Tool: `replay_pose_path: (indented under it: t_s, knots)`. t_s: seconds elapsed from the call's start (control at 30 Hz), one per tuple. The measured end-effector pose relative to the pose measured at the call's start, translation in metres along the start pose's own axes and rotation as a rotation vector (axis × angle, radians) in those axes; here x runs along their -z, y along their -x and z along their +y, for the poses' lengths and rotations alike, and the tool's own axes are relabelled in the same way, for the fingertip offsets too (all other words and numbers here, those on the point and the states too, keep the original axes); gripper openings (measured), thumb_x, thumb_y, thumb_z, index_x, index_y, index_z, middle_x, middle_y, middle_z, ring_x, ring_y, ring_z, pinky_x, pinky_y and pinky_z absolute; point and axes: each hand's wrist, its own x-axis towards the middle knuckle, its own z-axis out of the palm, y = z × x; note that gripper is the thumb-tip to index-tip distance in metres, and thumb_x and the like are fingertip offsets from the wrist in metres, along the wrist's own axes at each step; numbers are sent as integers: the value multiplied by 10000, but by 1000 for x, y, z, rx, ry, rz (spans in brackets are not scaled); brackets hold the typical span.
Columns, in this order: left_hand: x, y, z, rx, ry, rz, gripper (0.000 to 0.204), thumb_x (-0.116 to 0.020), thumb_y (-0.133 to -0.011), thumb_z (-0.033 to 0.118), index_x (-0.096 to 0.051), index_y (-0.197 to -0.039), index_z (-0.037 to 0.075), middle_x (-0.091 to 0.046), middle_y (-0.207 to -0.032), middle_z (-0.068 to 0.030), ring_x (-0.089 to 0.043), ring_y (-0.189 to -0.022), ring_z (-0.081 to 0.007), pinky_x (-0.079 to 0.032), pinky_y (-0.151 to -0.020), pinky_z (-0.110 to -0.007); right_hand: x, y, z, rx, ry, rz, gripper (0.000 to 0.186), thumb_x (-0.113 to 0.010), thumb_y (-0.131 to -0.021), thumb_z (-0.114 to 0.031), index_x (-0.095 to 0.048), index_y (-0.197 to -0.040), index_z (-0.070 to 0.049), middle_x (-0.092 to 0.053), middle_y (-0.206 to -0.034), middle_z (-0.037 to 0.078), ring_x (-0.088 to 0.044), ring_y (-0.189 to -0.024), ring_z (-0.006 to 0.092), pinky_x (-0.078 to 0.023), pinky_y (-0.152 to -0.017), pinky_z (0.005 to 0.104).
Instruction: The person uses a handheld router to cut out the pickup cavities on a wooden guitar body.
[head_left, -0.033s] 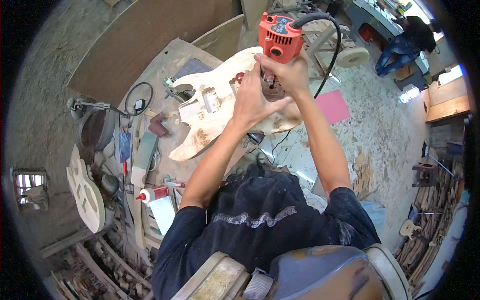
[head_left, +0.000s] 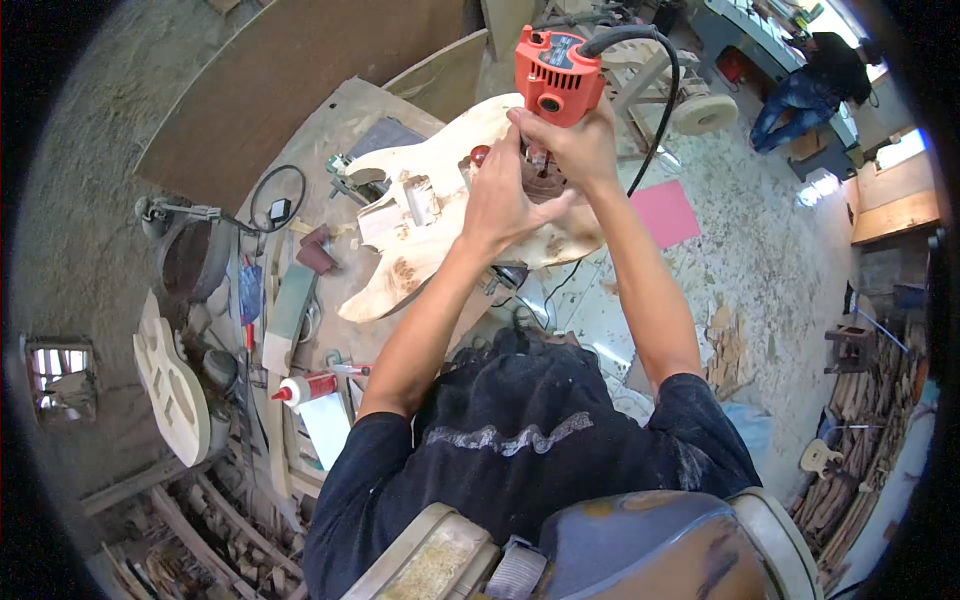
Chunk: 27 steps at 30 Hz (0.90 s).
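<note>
A red router (head_left: 558, 70) with a black cord stands upright over a pale wooden guitar body (head_left: 400, 250) with carved cavities. My right hand (head_left: 580, 150) is wrapped round the router's lower housing, thumb pointing left. My left hand (head_left: 495, 200) grips the lower part of the router beside a round red knob (head_left: 480, 154), its thumb stretched right toward my right wrist. Below the router a dark round area (head_left: 545, 185) shows, partly hidden by both hands; the bit is hard to make out. The guitar body rests on a cluttered bench (head_left: 355, 105) with clamp-like metal fittings under it.
Left are a glue bottle (head_left: 312, 388), a sanding block (head_left: 290, 310) and another guitar body (head_left: 175, 390). A large board (head_left: 230, 100) is behind. A pink sheet (head_left: 668, 215) lies at right. A person (head_left: 805, 95) is at a far bench; wood offcuts (head_left: 865, 450) are piled right.
</note>
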Motion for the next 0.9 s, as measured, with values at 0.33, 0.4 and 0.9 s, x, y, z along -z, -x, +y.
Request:
replay_pose_path:
  t_s: [0.33, 0.4, 0.9]
  knots:
    - [20, -17, -27, -151, 128, -69, 921, -875, -721, 435, -507, -1405, -59, -717, -1148, -242, -715, -1034, -395, -550, -930, -425, 2, 5, -11, -144, -76, -5, 413, -926, -753, -216, -687, -1026, -18, -724, -798, 30, -678, -667, 122, -553, -610, 282]
    - [24, -29, -23, 0, 177, -261, 886, -879, -672, 480, -571, -1311, -49, -732, -1084, -230, -730, -969, -383, -555, -889, -416, 9, 5, -13, -112, -58, -11, 403, -923, -755, -204, -687, -1022, -15, -727, -820, 32, -682, -693, 123, -558, -633, 289]
    - [39, -39, -38, -68, 315, -351, 826, -845, -741, 490, -602, -1370, 12, -728, -1204, -176, -718, -1034, -294, -542, -938, -403, 13, 12, -5, -244, -128, -135, 299, -894, -793, -222, -733, -964, -36, -735, -877, 24, -676, -762, 123, -548, -694, 288]
